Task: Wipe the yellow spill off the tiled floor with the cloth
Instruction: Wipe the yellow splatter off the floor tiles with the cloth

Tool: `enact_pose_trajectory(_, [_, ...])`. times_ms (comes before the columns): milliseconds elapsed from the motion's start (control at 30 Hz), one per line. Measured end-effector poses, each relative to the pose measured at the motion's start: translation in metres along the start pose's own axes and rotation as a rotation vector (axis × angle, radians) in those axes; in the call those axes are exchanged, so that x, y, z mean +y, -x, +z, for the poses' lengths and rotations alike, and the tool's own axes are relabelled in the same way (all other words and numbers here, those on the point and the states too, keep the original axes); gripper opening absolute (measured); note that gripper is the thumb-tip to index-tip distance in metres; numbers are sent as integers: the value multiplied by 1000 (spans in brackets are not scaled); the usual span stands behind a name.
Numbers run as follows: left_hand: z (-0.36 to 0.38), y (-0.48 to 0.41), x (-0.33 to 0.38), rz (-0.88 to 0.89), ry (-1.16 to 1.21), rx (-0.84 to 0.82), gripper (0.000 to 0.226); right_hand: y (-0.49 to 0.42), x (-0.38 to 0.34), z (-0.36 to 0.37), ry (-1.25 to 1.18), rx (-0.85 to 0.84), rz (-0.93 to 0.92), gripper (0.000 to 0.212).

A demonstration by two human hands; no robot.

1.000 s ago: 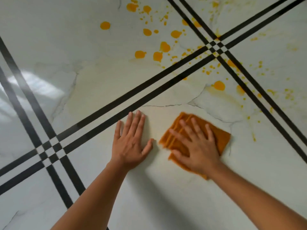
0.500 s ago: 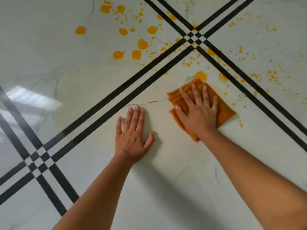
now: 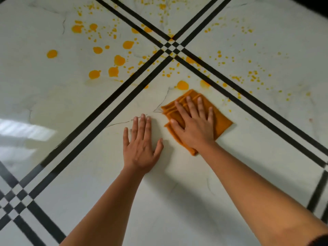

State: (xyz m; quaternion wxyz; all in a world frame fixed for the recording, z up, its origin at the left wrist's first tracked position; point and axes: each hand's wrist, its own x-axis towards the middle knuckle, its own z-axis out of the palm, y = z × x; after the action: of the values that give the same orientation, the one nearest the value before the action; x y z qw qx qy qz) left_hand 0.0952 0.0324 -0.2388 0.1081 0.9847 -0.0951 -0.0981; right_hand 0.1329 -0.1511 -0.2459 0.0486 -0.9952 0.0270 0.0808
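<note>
An orange folded cloth [image 3: 221,119] lies flat on the white marble-look tiled floor [image 3: 177,192]. My right hand [image 3: 193,125] presses down on it, fingers spread. Just past the cloth's far corner sits a large yellow drop [image 3: 182,85]. More yellow blobs [image 3: 119,60] and fine splatter [image 3: 252,75] spread over the tiles beyond, on both sides of the crossing black stripes [image 3: 169,47]. My left hand [image 3: 140,148] rests palm-down on the bare tile beside the cloth, holding nothing.
Pairs of black inlay stripes run diagonally across the floor and cross again at the lower left [image 3: 16,197]. A pale yellowish smear [image 3: 58,96] covers the tile left of the stripes. A bright window reflection [image 3: 23,130] shows at the left.
My right hand has slid the cloth away from me, up to the large yellow drop. My left hand has stayed planted on the tile. The view has shifted, showing more floor.
</note>
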Motion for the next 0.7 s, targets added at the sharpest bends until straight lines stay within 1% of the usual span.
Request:
enact_pose_trajectory(33, [-3, -3, 6, 4, -14, -12, 77, 2, 6, -3, -32, -32, -31, 66])
enact_pose_trajectory(100, [-12, -6, 15, 7, -38, -45, 77, 4, 22, -15, -165, -68, -34, 65])
enact_pose_trajectory(167, [-33, -13, 26, 12, -66, -70, 76, 12, 42, -35, -289, -27, 1, 61])
enact_pose_trajectory(200, [-43, -21, 29, 18, -74, -92, 74, 20, 50, -42, -319, -31, 16, 60])
enact_pose_trajectory(267, [-77, -42, 42, 55, -133, -162, 71, 32, 65, -63, -339, -92, 52, 57])
enact_pose_trajectory(333, [-102, -63, 56, 98, -175, -198, 70, 26, 74, -85, -338, -177, 99, 54])
enact_pose_trajectory(400, [-115, -73, 71, 114, -176, -231, 67, 16, 80, -104, -307, -267, 100, 53])
enact_pose_trajectory(433, [-115, -74, 80, 110, -160, -229, 67, 10, 83, -110, -276, -287, 70, 53])
enact_pose_trajectory(533, [-87, -69, 115, -9, -40, -258, 69, -12, 99, -122, -171, -374, -32, 54])
enact_pose_trajectory(600, [-47, -66, 144, -170, 78, -298, 75, -27, 114, -120, -120, -402, -28, 54])
enact_pose_trajectory(633, [-29, -63, 159, -277, 141, -292, 80, -30, 120, -119, -114, -408, -13, 55])
enact_pose_trajectory(700, [1, -70, 180, -453, 220, -220, 88, -38, 130, -110, -142, -381, 38, 55])
